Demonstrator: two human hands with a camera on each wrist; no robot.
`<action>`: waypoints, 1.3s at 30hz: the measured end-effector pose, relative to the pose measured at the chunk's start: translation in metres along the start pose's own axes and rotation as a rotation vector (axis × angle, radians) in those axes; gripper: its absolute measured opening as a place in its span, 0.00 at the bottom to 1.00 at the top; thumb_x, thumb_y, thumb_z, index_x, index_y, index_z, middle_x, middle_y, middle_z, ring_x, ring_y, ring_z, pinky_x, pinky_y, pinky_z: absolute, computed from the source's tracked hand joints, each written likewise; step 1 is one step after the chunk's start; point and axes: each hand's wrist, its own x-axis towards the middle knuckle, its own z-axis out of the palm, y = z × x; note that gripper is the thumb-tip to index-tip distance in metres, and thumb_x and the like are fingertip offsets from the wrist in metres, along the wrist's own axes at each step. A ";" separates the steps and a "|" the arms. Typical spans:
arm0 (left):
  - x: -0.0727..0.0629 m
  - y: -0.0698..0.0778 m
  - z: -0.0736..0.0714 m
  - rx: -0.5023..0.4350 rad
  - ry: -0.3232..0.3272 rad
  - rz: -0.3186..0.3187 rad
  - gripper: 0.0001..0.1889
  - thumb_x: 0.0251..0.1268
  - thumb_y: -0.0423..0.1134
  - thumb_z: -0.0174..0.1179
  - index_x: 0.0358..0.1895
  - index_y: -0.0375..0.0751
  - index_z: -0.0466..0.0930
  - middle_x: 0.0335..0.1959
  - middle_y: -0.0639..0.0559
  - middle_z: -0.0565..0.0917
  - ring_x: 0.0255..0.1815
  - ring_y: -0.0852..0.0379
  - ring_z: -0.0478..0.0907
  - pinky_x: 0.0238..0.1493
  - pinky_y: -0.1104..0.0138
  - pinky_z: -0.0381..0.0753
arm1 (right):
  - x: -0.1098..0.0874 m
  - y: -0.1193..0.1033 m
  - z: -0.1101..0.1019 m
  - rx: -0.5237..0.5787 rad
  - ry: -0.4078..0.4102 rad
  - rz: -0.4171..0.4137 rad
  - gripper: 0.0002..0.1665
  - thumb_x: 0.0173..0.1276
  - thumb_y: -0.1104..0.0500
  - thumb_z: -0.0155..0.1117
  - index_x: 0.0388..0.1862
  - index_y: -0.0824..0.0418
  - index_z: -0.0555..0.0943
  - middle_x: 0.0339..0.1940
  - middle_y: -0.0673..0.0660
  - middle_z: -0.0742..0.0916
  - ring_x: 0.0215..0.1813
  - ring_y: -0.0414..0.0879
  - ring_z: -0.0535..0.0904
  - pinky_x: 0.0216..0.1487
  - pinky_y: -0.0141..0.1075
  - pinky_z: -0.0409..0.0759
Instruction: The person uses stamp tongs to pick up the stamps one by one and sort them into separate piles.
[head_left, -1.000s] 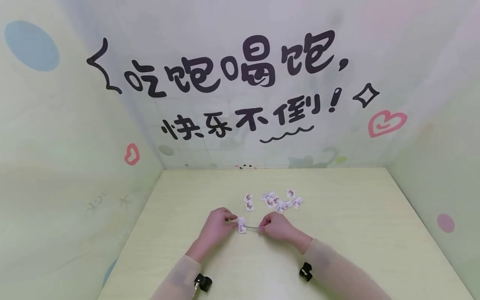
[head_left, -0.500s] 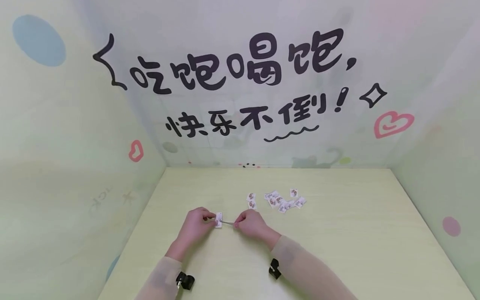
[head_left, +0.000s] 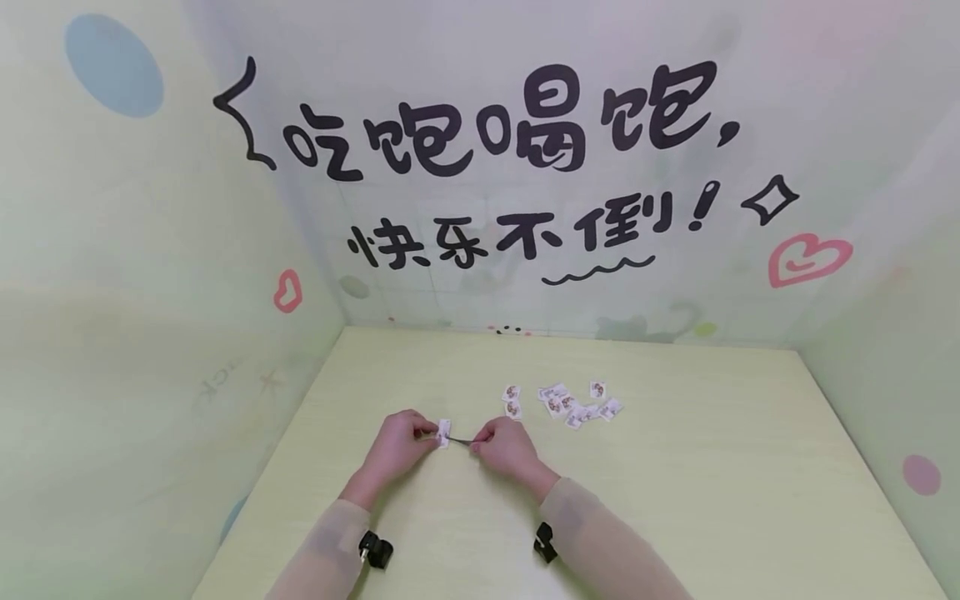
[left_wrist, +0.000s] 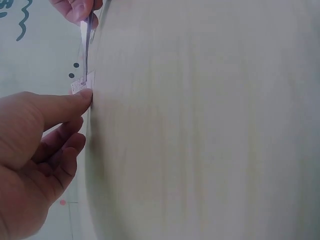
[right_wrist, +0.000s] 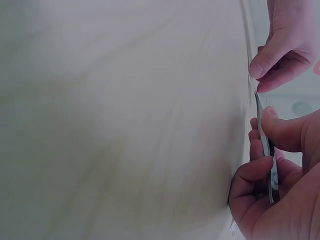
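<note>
My left hand (head_left: 401, 442) pinches the left edge of a small white printed paper piece (head_left: 444, 433) between thumb and finger, low over the table. From the other side, my right hand (head_left: 506, 446) holds slim metal tweezers (right_wrist: 264, 141), whose tips meet the paper piece. In the left wrist view the tweezers (left_wrist: 86, 50) reach down to the paper piece (left_wrist: 79, 84), just beyond the left hand's fingertips. The left hand (right_wrist: 287, 52) also appears above the tweezers' tips in the right wrist view, where the right hand's fingers curl round the tweezers' shaft.
Farther back on the pale wooden table (head_left: 712, 467) lies a loose cluster of printed paper pieces (head_left: 566, 404). Two more pieces (head_left: 512, 400) lie left of it, beyond the right hand. Printed walls enclose the table at the back (head_left: 465, 200) and sides.
Both hands have moved left across the table, carrying the paper piece away from the cluster. The head view has also shifted slightly. The hold on the tweezers looks the same.
</note>
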 end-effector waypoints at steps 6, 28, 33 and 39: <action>0.003 -0.006 0.002 0.000 0.002 0.031 0.08 0.59 0.31 0.80 0.41 0.40 0.94 0.35 0.55 0.86 0.36 0.59 0.78 0.41 0.62 0.82 | 0.001 0.002 0.005 -0.029 0.014 0.019 0.05 0.66 0.57 0.79 0.31 0.50 0.89 0.28 0.44 0.85 0.33 0.42 0.79 0.41 0.41 0.79; 0.010 -0.011 0.000 -0.088 -0.078 -0.096 0.09 0.62 0.35 0.79 0.45 0.43 0.94 0.38 0.55 0.88 0.38 0.59 0.81 0.45 0.60 0.84 | -0.004 0.006 -0.007 -0.014 -0.015 -0.002 0.06 0.65 0.54 0.80 0.32 0.52 0.90 0.28 0.44 0.86 0.33 0.43 0.79 0.41 0.41 0.79; 0.010 -0.013 -0.001 -0.095 -0.085 -0.107 0.11 0.62 0.37 0.79 0.46 0.43 0.94 0.40 0.55 0.89 0.40 0.57 0.83 0.47 0.58 0.85 | -0.006 0.009 -0.009 0.000 -0.027 -0.020 0.07 0.65 0.54 0.80 0.32 0.53 0.89 0.28 0.44 0.86 0.32 0.42 0.79 0.41 0.40 0.79; 0.012 -0.017 -0.002 -0.105 -0.097 -0.132 0.11 0.62 0.38 0.80 0.47 0.45 0.94 0.41 0.54 0.90 0.42 0.56 0.84 0.51 0.56 0.85 | -0.007 0.013 -0.011 0.002 -0.038 -0.022 0.07 0.65 0.53 0.80 0.33 0.52 0.89 0.28 0.44 0.86 0.33 0.41 0.79 0.42 0.40 0.79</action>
